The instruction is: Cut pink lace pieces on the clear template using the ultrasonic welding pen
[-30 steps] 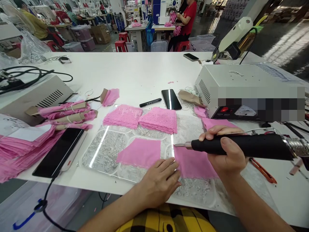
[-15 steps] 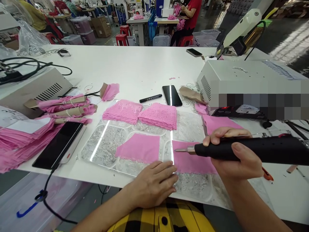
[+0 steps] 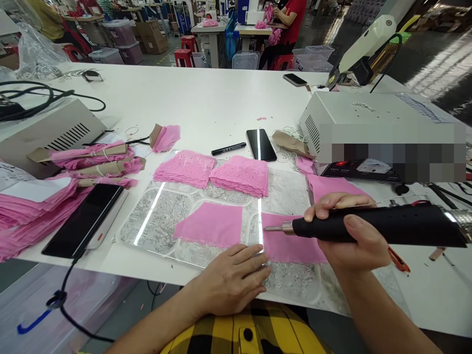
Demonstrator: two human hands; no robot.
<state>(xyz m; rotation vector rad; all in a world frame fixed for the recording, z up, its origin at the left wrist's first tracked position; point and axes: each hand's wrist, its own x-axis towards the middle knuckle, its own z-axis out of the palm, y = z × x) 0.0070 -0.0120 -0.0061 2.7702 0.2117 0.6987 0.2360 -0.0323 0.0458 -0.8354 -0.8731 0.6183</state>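
Observation:
My right hand [image 3: 346,236] is closed around a black hand-held cutting tool [image 3: 368,230] whose metal tip points left, just over a pink lace piece [image 3: 291,246] on a clear scratched plate [image 3: 158,221]. My left hand [image 3: 232,280] lies flat, fingers stretched, on the plate's near edge, its fingertips at the lower left corner of that piece. A second pink piece [image 3: 212,223] lies on the plate to the left. Two stacks of pink lace [image 3: 214,172] sit at the plate's far edge.
A white control box [image 3: 368,132] stands right, a grey box [image 3: 47,135] left. Piles and bundles of pink fabric [image 3: 33,211], a phone [image 3: 83,219], another phone [image 3: 261,144] and a marker [image 3: 228,148] lie around. Orange snips [image 3: 400,260] rest right. People sew at far tables.
The tool tip has dipped slightly toward the pink piece; my left hand has stayed on the plate's edge. The view has shifted a little.

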